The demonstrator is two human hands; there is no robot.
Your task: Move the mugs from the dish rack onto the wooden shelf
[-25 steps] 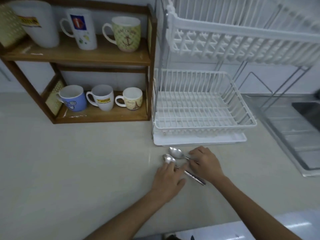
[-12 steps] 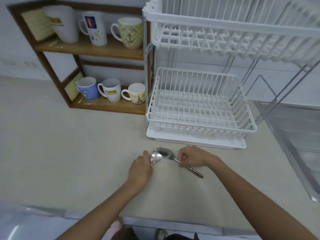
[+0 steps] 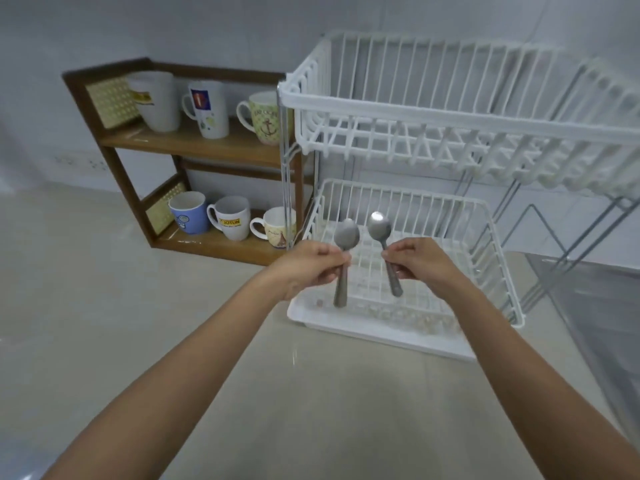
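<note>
Several mugs stand on the wooden shelf [image 3: 194, 147]: a white mug [image 3: 156, 100], a tall printed mug [image 3: 209, 109] and an anchor mug [image 3: 264, 117] on the upper board; a blue mug [image 3: 188, 213], a white logo mug [image 3: 232, 218] and a cream mug [image 3: 277, 232] on the lower board. The white two-tier dish rack [image 3: 433, 109] holds no mugs. My left hand [image 3: 313, 266] grips a metal spoon [image 3: 344, 252] upright. My right hand [image 3: 420, 263] grips a second spoon [image 3: 382, 242] upright, both held in front of the rack's lower basket [image 3: 485, 237].
A white drip tray [image 3: 374, 332] lies under the rack. A steel sink drainboard [image 3: 595, 306] runs along the right. The beige countertop [image 3: 121, 306] spreads to the left and front. Wall sockets [image 3: 81, 162] sit left of the shelf.
Both hands picked the two spoons off the countertop and raised them upright in front of the lower basket. The camera view lifted and shifted.
</note>
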